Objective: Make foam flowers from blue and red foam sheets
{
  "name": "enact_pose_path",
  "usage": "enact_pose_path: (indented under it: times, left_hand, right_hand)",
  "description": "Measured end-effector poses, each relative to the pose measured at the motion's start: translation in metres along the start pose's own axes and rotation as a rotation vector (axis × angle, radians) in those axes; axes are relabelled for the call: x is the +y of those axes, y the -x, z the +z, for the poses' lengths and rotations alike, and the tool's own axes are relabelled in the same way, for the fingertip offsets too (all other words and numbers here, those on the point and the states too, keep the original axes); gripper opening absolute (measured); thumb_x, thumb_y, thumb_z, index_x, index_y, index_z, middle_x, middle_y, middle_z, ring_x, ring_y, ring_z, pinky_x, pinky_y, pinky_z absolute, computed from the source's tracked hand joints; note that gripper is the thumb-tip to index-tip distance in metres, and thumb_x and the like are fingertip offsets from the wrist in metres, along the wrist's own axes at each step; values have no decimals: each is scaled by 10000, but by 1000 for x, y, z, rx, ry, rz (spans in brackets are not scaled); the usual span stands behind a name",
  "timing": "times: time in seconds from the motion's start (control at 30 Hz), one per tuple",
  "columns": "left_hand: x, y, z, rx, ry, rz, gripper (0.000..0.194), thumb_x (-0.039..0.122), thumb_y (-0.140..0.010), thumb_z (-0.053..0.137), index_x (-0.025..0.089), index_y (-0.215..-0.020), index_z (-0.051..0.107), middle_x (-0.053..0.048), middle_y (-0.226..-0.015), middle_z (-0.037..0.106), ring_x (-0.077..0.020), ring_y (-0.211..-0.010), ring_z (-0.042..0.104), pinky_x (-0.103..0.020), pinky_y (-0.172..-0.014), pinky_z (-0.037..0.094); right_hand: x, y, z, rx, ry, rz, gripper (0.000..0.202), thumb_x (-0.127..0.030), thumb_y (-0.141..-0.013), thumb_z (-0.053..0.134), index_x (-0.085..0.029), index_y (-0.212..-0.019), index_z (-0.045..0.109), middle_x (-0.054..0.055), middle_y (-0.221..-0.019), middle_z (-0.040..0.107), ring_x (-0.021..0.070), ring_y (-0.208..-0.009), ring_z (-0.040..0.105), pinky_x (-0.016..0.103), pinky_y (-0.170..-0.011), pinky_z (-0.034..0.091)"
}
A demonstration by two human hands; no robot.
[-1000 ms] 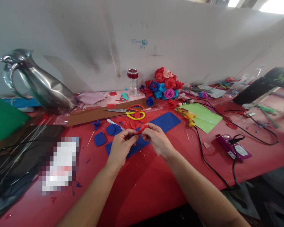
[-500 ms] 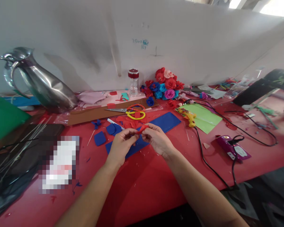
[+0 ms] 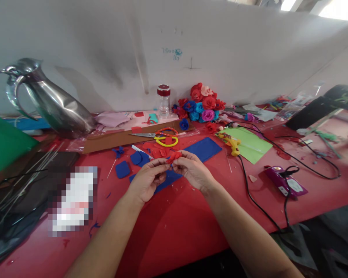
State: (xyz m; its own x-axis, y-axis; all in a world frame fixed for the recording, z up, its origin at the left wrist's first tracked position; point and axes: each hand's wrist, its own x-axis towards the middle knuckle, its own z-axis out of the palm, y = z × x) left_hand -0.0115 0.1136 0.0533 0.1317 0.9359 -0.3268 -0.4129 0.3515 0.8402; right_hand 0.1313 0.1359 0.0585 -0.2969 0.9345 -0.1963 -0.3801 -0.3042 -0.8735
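Between the fingertips of both hands is a small red paper piece (image 3: 174, 156). My left hand (image 3: 149, 178) pinches its left end and my right hand (image 3: 193, 170) its right side. Under the hands lies a long blue paper strip (image 3: 206, 150). Just beyond are red paper pieces (image 3: 158, 150) and scissors (image 3: 166, 141) with a yellow and an orange handle. Left of the strip are blue cut petals (image 3: 122, 169) and a white pen (image 3: 141, 151). A bunch of paper flowers (image 3: 208, 102) sits at the back by the wall.
A steel jug (image 3: 58, 102) leans at the back left, beside a clear jar (image 3: 163, 101). To the right are a yellow glue gun (image 3: 234, 146) on green paper (image 3: 253, 144), its black cord, a purple power socket (image 3: 285, 181) and a black bottle (image 3: 313, 110). A person's blurred hand shows far right.
The red piece appears more spread out between the fingertips. My left hand has turned a little, and its fingers have shifted around the piece.
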Motion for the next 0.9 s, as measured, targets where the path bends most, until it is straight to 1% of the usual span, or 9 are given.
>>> enact_pose_path:
  times: [0.2,0.27,0.37,0.47,0.57,0.63,0.77,0.83,0.9]
  left_hand:
    - [2,1,0,-41,73,-52,256,163,-526,798,143,-711,621,37,-589,548,-6,-416,356,-149,-387,204]
    - [3,1,0,-39,70,-55,278,170,-512,811,142,-716,624,38,-593,555,-5,-413,368,-144,-382,210]
    - [3,1,-1,-31,34,-45,299,193,-505,825,142,-727,631,34,-613,563,-5,-415,387,-141,-367,184]
    - [3,1,-2,-33,-21,-7,298,228,-526,824,143,-741,636,27,-633,571,-14,-429,420,-145,-363,179]
    - [4,2,-1,-43,-74,52,298,266,-550,816,145,-756,638,20,-651,585,-27,-444,453,-153,-369,204]
    - [4,3,0,-41,-112,84,290,285,-564,804,148,-758,638,18,-652,593,-36,-448,468,-161,-377,234]
    - [3,4,2,2,-170,156,256,307,-597,769,160,-759,635,24,-637,599,-58,-464,500,-182,-406,309]
    - [2,4,2,14,-177,168,250,311,-604,759,163,-760,631,26,-622,595,-68,-472,513,-189,-418,330]
    - [1,3,0,10,-159,151,252,310,-598,761,161,-751,627,26,-620,596,-67,-472,513,-186,-417,330]
  right_hand:
    - [1,0,-3,-60,9,-32,93,-153,-599,690,-179,-681,655,-31,-589,610,74,-535,521,210,-569,426]
    - [1,-1,-4,-61,27,-39,83,-165,-606,697,-176,-679,659,-26,-596,612,76,-542,522,217,-582,434]
    - [1,-2,-4,-56,50,-59,69,-190,-623,705,-174,-666,654,-20,-609,618,79,-548,529,225,-593,438]
    - [1,-3,-5,-52,71,-82,78,-200,-624,716,-175,-672,659,-19,-622,623,78,-547,528,231,-598,437]
    - [0,-2,-5,-54,85,-90,90,-219,-626,722,-173,-682,667,-12,-632,629,81,-554,525,237,-605,439]
    - [0,-2,-4,-55,92,-97,97,-237,-634,723,-173,-680,666,-8,-630,631,86,-564,525,241,-609,439]
    - [0,-2,-3,-58,105,-106,118,-271,-635,731,-184,-671,660,-9,-624,628,95,-576,531,247,-609,433]
    - [0,-2,-3,-59,119,-107,134,-291,-637,735,-188,-678,660,-8,-622,627,101,-585,537,252,-613,428]
    - [0,-2,-3,-52,142,-111,154,-313,-639,738,-191,-690,659,-6,-623,626,106,-590,535,258,-616,423]
